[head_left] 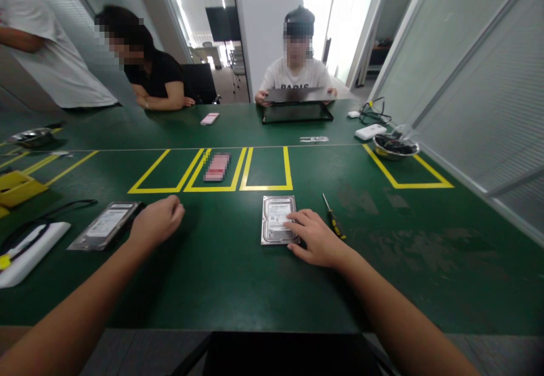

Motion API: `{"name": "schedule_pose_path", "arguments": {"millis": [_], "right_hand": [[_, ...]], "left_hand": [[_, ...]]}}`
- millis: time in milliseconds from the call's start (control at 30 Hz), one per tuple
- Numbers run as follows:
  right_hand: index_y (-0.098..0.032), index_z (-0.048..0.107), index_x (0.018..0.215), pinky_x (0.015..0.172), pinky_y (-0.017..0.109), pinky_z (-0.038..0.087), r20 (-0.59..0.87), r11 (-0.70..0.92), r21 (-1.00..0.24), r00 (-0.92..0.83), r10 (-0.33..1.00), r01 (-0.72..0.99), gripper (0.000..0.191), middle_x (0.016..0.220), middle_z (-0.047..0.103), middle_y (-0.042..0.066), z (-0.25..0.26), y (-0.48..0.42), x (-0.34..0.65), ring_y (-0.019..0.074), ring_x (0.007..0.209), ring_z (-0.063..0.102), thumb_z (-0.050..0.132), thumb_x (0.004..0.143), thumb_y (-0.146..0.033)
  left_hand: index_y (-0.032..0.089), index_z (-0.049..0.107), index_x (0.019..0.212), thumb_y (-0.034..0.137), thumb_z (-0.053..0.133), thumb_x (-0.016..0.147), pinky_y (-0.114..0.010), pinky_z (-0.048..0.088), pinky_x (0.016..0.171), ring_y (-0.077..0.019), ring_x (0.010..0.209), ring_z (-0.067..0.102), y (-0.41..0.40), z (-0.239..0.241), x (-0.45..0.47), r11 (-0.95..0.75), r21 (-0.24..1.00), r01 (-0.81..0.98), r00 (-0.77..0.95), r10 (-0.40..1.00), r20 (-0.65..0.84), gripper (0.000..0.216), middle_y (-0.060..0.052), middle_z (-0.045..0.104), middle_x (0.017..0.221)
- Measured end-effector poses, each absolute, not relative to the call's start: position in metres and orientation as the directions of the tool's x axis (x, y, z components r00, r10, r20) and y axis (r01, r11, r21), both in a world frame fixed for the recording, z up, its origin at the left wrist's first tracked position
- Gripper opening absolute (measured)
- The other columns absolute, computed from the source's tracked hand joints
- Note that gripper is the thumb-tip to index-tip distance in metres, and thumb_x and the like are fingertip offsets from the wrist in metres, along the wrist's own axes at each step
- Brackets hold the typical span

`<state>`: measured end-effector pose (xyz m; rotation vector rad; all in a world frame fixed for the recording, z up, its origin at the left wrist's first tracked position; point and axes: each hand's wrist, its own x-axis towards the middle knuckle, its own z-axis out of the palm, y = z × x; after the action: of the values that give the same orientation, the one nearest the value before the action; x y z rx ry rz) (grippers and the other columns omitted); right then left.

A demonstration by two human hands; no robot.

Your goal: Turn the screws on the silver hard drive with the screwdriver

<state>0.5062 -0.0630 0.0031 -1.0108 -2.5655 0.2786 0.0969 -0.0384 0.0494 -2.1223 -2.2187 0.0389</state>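
Observation:
A silver hard drive [272,223] with a white label lies flat on the green table in front of me. The fingers of my right hand [317,237] are apart and rest on its right side, the thumb by its lower right corner. To the right lies a screwdriver [335,217] with a yellow and black handle. My left hand [157,220] is curled closed over the table; whether anything is inside it is hidden. Just left of that hand sits a second hard drive [104,226], apparently in a clear bag, partly covered by the hand.
Yellow tape outlines [267,187] mark the table [221,285]. A pink phone-like item [217,167] lies in one. A metal bowl [396,150] stands right; a white device [36,251] with a cable is left. Opposite, a person [293,73] holds a dark panel over a black tray [297,118].

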Motion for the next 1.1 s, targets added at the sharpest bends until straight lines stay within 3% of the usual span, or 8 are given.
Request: {"name": "schedule_pose_path", "arguments": {"millis": [200,400,533,733,933,1100], "right_hand": [[-0.018,0.061,0.123,0.099,0.05,0.039,0.286,0.721,-0.324,-0.663,0.692,0.613,0.042,0.127,0.058,0.015,0.005,-0.062,0.509,0.0312,0.117,0.046,0.062,0.084,-0.034],[-0.017,0.062,0.121,0.099,0.051,0.039,0.289,0.722,-0.323,-0.663,0.691,0.612,0.043,0.125,0.058,0.015,0.005,-0.061,0.512,0.0314,0.116,0.046,0.065,0.082,-0.036],[-0.019,0.061,0.123,0.099,0.051,0.039,0.289,0.726,-0.313,-0.666,0.687,0.613,0.045,0.127,0.055,0.015,0.003,-0.06,0.513,0.032,0.117,0.045,0.066,0.082,-0.037],[-0.019,0.061,0.123,0.097,0.05,0.041,0.294,0.7,-0.302,-0.636,0.714,0.647,0.05,0.127,0.05,0.017,0.005,-0.06,0.517,0.0321,0.114,0.045,0.069,0.079,-0.04],[-0.02,0.058,0.128,0.086,0.044,0.045,0.232,0.675,-0.319,-0.636,0.736,0.666,0.056,0.106,0.056,0.012,0.006,-0.059,0.521,0.027,0.097,0.049,0.071,0.078,-0.041],[-0.019,0.056,0.129,0.086,0.042,0.045,0.202,0.677,-0.324,-0.651,0.732,0.661,0.055,0.104,0.059,0.011,0.008,-0.059,0.52,0.0263,0.097,0.049,0.07,0.08,-0.037]], "left_hand": [[0.017,0.061,0.089,0.039,0.041,0.094,-0.026,0.04,0.064,-0.0168,0.07,0.057,-0.046,0.047,0.182,-0.27,0.325,0.906,0.225,0.96,0.169,0.03,-0.004,0.063,0.079],[0.017,0.068,0.086,0.02,0.054,0.084,-0.023,0.043,0.062,-0.0125,0.067,0.057,-0.062,0.04,0.251,-0.509,0.562,0.652,0.407,0.861,0.307,0.014,-0.002,0.064,0.075],[0.016,0.066,0.075,0.011,0.056,0.074,-0.023,0.041,0.06,-0.0109,0.061,0.054,-0.067,0.031,0.279,-0.56,0.622,0.548,0.454,0.823,0.342,0.011,0.0,0.06,0.068],[0.016,0.064,0.076,0.008,0.055,0.069,-0.022,0.04,0.056,-0.0094,0.055,0.05,-0.07,0.021,0.295,-0.556,0.679,0.48,0.45,0.82,0.353,0.014,0.003,0.057,0.063],[0.016,0.067,0.077,0.011,0.056,0.074,-0.021,0.041,0.057,-0.0094,0.057,0.052,-0.07,0.019,0.296,-0.521,0.694,0.497,0.468,0.835,0.291,0.012,0.002,0.061,0.065],[0.017,0.069,0.082,0.013,0.058,0.077,-0.022,0.043,0.059,-0.0105,0.06,0.056,-0.069,0.017,0.297,-0.513,0.697,0.501,0.469,0.838,0.28,0.013,0.001,0.066,0.071]]}}
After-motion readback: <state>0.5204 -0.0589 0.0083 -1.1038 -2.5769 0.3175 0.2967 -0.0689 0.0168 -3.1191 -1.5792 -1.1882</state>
